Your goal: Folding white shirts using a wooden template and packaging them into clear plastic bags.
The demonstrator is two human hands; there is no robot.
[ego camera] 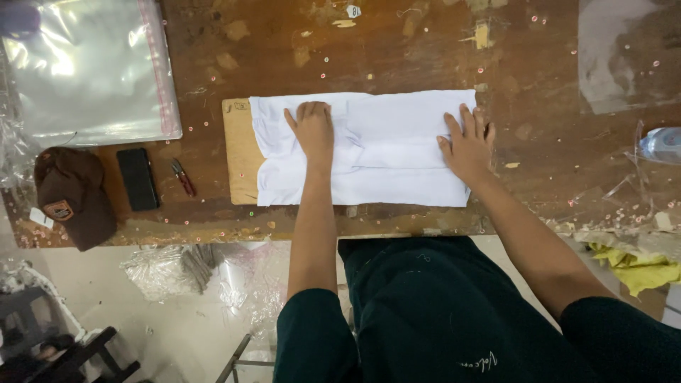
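Right now I have both hands pressed flat on a folded white garment [383, 152] that lies across a thin wooden board [240, 152] on the worn brown table [539, 85]. I take the board as my landmark. The garment covers most of it and runs well past its right end, leaving only the board's left strip bare.

My left hand [313, 131] rests palm down just right of that bare strip, fingers straight and close together, pointing away from me. It grips nothing; it only presses on the cloth, where a few creases gather beside it. My right hand [467, 145] lies far right of the board's bare strip, at the garment's right edge, fingers spread wide and flat. It also holds nothing, and its fingertips reach the cloth's far corner.

Left of the board, small red-handled snips [182, 177] sit near it, then a black phone [137, 179], then a brown cap [73, 195] at the table's front edge. Beyond those, up and left of the board, lies a stack of clear plastic bags [92, 67]. Far right of the board, a yellow cloth [638, 266] hangs below the table edge.
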